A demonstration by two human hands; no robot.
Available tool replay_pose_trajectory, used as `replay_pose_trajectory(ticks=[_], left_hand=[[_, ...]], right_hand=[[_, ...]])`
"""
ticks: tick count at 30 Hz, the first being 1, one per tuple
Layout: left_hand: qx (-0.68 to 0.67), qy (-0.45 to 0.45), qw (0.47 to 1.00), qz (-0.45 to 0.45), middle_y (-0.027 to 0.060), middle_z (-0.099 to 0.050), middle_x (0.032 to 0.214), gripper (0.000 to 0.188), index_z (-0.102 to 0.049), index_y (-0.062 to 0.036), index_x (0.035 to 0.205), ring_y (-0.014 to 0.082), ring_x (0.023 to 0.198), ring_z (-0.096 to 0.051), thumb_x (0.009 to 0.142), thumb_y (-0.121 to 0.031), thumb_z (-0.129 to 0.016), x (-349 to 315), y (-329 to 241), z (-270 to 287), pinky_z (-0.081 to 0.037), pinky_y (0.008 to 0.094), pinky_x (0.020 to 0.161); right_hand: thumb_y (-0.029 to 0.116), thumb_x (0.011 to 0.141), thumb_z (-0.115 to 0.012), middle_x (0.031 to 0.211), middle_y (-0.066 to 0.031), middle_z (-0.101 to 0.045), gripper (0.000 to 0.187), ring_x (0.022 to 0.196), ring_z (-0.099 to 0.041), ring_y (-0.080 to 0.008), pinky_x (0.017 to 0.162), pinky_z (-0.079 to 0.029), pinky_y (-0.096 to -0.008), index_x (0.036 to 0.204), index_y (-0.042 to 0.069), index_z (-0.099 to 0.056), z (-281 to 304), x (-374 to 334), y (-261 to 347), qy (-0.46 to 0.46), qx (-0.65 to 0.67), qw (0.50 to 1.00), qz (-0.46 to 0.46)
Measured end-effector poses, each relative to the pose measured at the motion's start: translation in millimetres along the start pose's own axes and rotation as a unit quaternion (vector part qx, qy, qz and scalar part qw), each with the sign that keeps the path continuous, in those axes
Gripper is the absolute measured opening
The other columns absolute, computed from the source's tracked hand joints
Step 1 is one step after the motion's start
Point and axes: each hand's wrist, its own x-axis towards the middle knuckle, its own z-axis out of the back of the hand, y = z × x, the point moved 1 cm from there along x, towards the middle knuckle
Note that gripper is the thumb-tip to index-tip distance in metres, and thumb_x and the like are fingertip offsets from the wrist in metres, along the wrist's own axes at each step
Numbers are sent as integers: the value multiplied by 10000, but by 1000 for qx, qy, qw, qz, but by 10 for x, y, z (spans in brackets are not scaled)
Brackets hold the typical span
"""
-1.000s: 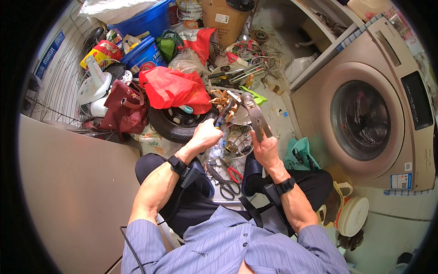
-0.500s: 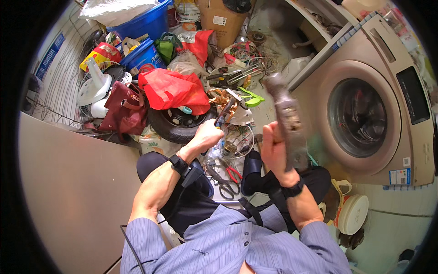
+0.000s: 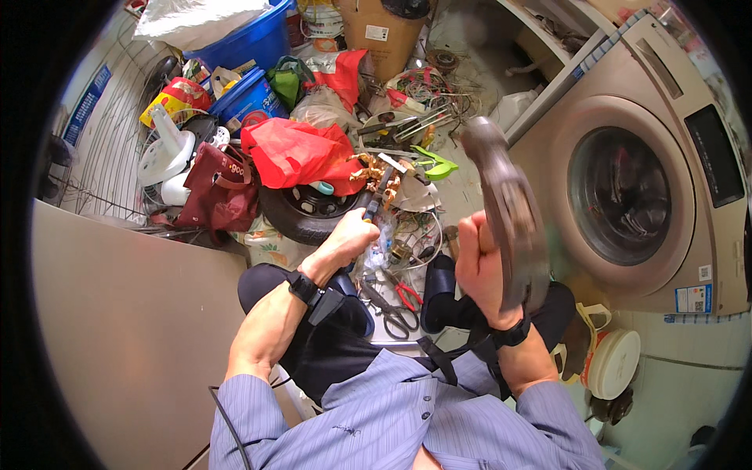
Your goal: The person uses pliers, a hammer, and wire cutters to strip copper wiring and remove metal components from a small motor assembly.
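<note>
My right hand [image 3: 479, 266] is closed round the handle of a hammer, mostly hidden behind the hand and head. The large, rusty brown hammer head [image 3: 507, 211] is raised close to view and smeared by motion. My left hand [image 3: 351, 237] grips a hand tool [image 3: 378, 198] with a blue and yellow handle and a dark metal end pointing away from me. A small whitish piece [image 3: 392, 163] is at that end, beside copper-coloured scraps [image 3: 368, 169]. Red-handled pliers [image 3: 408, 295] and dark scissors [image 3: 400, 322] lie on the floor between my feet.
A tyre [image 3: 294, 223] lies beyond my left knee under a red bag [image 3: 301, 149]. A washing machine [image 3: 666, 94] stands at the right, a pale panel [image 3: 133, 329] at the left. Tangled wires [image 3: 442, 92], blue tubs [image 3: 251, 43] and a cardboard box [image 3: 372, 47] are farther off.
The hammer has moved slightly right and nearer to view, with my right hand. My left hand stays nearly in place on its tool. The whole view has shifted slightly.
</note>
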Motion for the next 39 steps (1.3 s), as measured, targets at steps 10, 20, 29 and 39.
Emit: replay_pose_trajectory(ticks=[10, 20, 29, 39], left_hand=[[-140, 35, 989, -28, -9, -462, 628, 86, -514, -76, 797, 93, 477, -392, 742, -44, -571, -82, 104, 12, -305, 281, 420], [-122, 79, 989, -15, -2, -470, 618, 101, -508, -78, 819, 99, 472, -420, 758, -43, -580, -136, -90, -171, -337, 280, 421], [-209, 74, 974, 33, -11, -439, 622, 140, -492, -87, 846, 101, 495, -400, 764, -15, -581, -199, 26, -30, -347, 275, 449], [-151, 69, 986, -14, 47, -531, 636, 189, -537, -43, 886, 162, 493, -499, 707, -39, -601, -176, -36, 18, -416, 315, 472]], right_hand=[[158, 944, -621, 759, -243, -627, 165, 719, -642, -433, 625, -506, -459, 1029, 34, -556, -389, -481, -592, 167, 30, 944, -283], [142, 952, -610, 789, -237, -642, 150, 757, -665, -420, 636, -498, -462, 1005, 6, -572, -402, -239, -556, 196, 4, 960, -202], [126, 965, -621, 728, -143, -624, 152, 608, -619, -249, 569, -484, -367, 891, 3, -571, -21, 137, -113, 49, 78, 989, -112], [128, 942, -623, 801, -255, -635, 170, 794, -643, -483, 610, -494, -496, 1072, 38, -559, -475, -485, -925, 199, 50, 957, -207]])
